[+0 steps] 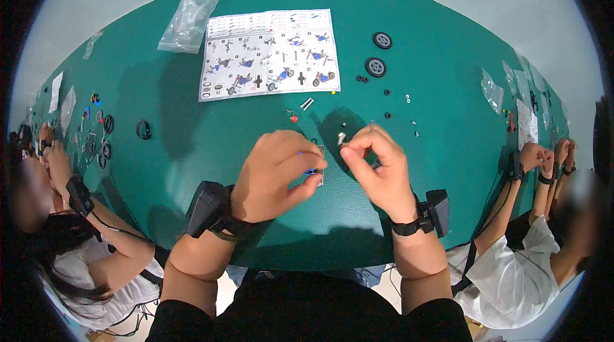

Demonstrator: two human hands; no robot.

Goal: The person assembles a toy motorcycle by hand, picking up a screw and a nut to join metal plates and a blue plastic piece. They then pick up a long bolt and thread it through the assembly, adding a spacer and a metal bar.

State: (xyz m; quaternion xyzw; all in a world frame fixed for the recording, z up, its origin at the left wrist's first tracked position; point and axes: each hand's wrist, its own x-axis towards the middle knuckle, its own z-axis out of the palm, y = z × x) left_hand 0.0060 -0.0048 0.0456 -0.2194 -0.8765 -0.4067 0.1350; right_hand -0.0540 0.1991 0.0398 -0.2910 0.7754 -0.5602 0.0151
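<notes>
My left hand (279, 172) is closed around a small assembly with blue parts and a narrow metal strip (322, 176), mostly covered by the fingers. To its right, my right hand (378, 162) pinches a small shiny metal piece (342, 138) between thumb and forefinger. The two hands are apart over the green table. A small dark part (344, 124) lies just beyond the right fingertips. Two long screws (307, 103) and a small red piece (294, 119) rest beyond the hands.
Past the hands lie a printed instruction sheet (268, 54) and a plastic bag (192, 19). Two wheels (376, 67) (382, 40) are at the upper right, a black ring (144, 129) at the left. People work at both sides, with parts and bags near them.
</notes>
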